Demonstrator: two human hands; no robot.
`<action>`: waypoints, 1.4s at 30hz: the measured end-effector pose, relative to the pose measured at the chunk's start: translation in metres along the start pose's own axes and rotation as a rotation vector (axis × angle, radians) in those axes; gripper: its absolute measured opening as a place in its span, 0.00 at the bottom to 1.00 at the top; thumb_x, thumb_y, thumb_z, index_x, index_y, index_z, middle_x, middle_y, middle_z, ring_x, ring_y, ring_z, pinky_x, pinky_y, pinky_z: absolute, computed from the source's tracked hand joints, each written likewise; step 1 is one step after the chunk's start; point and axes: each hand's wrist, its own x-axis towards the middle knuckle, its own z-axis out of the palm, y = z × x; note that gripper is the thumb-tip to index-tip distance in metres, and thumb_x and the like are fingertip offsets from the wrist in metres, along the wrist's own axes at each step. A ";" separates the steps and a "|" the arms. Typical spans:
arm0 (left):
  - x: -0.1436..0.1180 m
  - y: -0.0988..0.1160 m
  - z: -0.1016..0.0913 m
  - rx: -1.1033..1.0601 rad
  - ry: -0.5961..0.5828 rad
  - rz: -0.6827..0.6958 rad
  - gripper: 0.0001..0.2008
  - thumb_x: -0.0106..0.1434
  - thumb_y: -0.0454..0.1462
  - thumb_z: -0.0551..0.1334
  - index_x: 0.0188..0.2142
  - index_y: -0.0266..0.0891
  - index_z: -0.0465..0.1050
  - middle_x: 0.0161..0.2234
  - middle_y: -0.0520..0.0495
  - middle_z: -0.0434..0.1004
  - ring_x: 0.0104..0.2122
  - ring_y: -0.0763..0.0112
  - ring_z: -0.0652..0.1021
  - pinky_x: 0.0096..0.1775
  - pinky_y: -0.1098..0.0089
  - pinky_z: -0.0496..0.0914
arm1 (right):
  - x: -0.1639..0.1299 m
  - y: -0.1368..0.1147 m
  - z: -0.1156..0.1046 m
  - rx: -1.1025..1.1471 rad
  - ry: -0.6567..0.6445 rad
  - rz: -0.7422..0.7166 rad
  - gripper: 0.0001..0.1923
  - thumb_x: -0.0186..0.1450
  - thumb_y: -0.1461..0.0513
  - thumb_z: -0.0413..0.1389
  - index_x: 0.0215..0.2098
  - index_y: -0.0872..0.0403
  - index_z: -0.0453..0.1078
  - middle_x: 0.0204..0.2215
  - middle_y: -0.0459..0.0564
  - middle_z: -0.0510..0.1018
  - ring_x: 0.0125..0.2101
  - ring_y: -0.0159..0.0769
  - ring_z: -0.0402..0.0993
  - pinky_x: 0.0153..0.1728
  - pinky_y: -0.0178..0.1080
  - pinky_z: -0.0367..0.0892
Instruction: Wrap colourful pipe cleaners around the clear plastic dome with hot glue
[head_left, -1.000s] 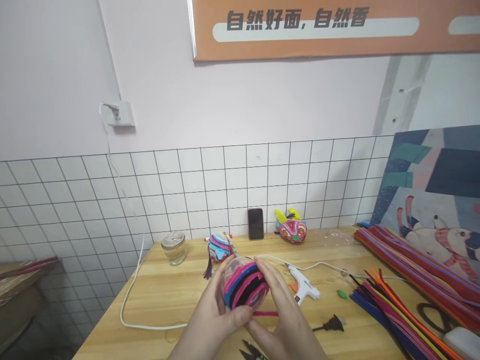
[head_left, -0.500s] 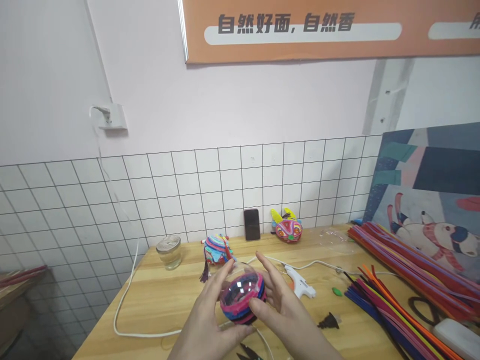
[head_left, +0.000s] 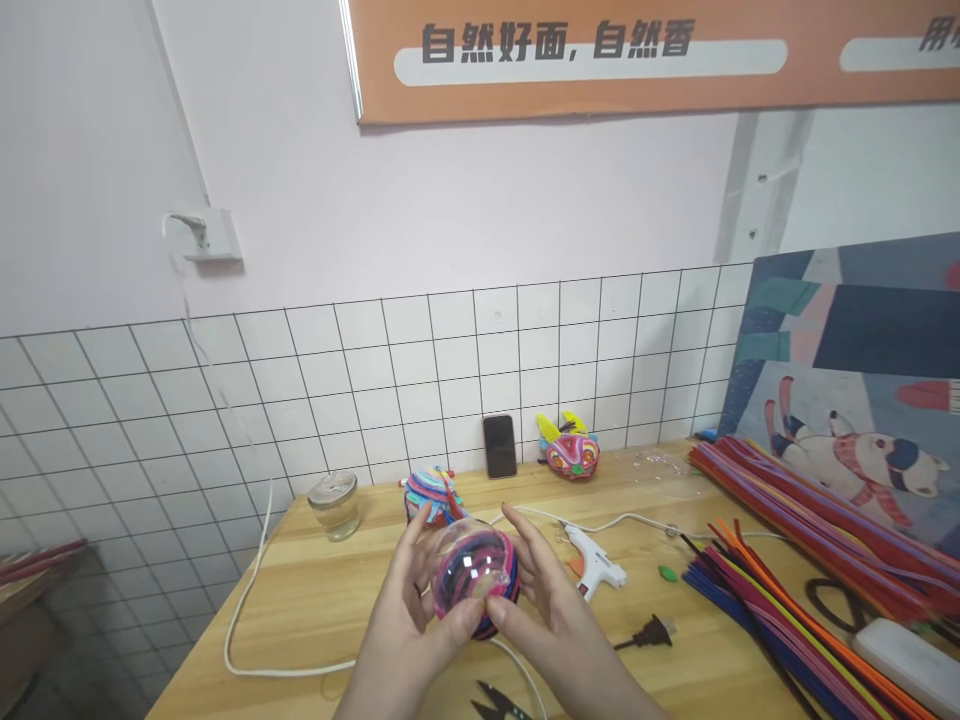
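A clear plastic ball (head_left: 471, 572), partly covered in pink, blue and black fuzzy strips, is between my two hands above the table. My left hand (head_left: 405, 612) is curled round its left side, with the thumb pressing the near lower edge. On the opposite side my right hand (head_left: 549, 612) grips it, its thumb beside the left one. Light glints off the bare clear top. Just behind the ball is a striped, multicoloured ornament (head_left: 431, 488), partly hidden by my left fingers. Below the hands lie black scissors (head_left: 501, 702), cut off by the frame's bottom edge.
A white glue gun (head_left: 594, 562) and a black plug (head_left: 651, 632) lie to the right. Bundled pipe cleaners (head_left: 772, 610) cover the right side. Farther back stand a glass jar (head_left: 334, 507), a phone (head_left: 500, 447) and a rabbit-eared ornament (head_left: 571, 455). A white cable (head_left: 240, 610) loops left.
The ball has turned in my hands, showing more of its clear top toward me. My left thumb has come up onto the near edge beside the right thumb. The view has shifted slightly.
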 end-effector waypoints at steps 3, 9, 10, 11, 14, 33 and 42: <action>0.001 -0.002 -0.001 0.006 0.018 0.022 0.51 0.46 0.46 0.72 0.63 0.44 0.46 0.52 0.36 0.71 0.52 0.49 0.73 0.50 0.58 0.69 | -0.002 0.000 0.003 -0.005 0.024 -0.023 0.35 0.60 0.56 0.59 0.62 0.50 0.50 0.56 0.59 0.71 0.56 0.45 0.66 0.55 0.50 0.61; -0.001 0.002 -0.005 0.045 -0.006 0.022 0.49 0.48 0.45 0.72 0.63 0.48 0.45 0.54 0.37 0.66 0.52 0.50 0.72 0.50 0.57 0.69 | -0.002 -0.007 0.001 -0.038 -0.029 0.007 0.36 0.60 0.62 0.58 0.62 0.50 0.48 0.58 0.59 0.68 0.57 0.44 0.65 0.57 0.50 0.60; -0.002 0.003 -0.006 0.039 -0.024 0.012 0.49 0.48 0.44 0.72 0.63 0.48 0.45 0.55 0.37 0.65 0.53 0.49 0.72 0.50 0.57 0.69 | -0.002 -0.009 0.001 -0.027 -0.028 0.011 0.36 0.60 0.62 0.59 0.62 0.50 0.48 0.58 0.60 0.68 0.57 0.44 0.65 0.56 0.51 0.60; -0.002 0.005 -0.006 0.027 -0.053 -0.004 0.49 0.48 0.44 0.72 0.63 0.48 0.46 0.56 0.37 0.66 0.53 0.49 0.71 0.51 0.56 0.68 | -0.003 -0.011 0.001 -0.010 -0.026 0.011 0.37 0.59 0.61 0.59 0.62 0.50 0.48 0.58 0.60 0.67 0.57 0.45 0.65 0.56 0.51 0.60; -0.004 0.011 -0.009 -0.017 -0.172 -0.073 0.48 0.48 0.45 0.72 0.63 0.45 0.48 0.57 0.36 0.67 0.55 0.48 0.70 0.53 0.55 0.65 | -0.004 -0.017 0.001 0.022 -0.065 0.013 0.38 0.60 0.59 0.60 0.63 0.50 0.46 0.59 0.61 0.66 0.58 0.45 0.64 0.57 0.52 0.59; 0.001 0.060 -0.048 0.286 0.305 0.112 0.42 0.54 0.43 0.69 0.64 0.46 0.50 0.58 0.42 0.66 0.57 0.55 0.68 0.59 0.56 0.59 | 0.000 -0.025 -0.014 -0.160 -0.001 -0.024 0.27 0.65 0.49 0.53 0.58 0.48 0.55 0.53 0.58 0.70 0.52 0.42 0.69 0.53 0.51 0.64; -0.004 0.066 -0.051 0.148 0.275 0.114 0.40 0.55 0.42 0.68 0.63 0.43 0.52 0.54 0.42 0.72 0.53 0.59 0.72 0.53 0.62 0.67 | -0.018 -0.002 -0.026 -0.432 -0.145 0.062 0.22 0.66 0.56 0.52 0.57 0.49 0.58 0.52 0.56 0.72 0.50 0.41 0.71 0.52 0.49 0.65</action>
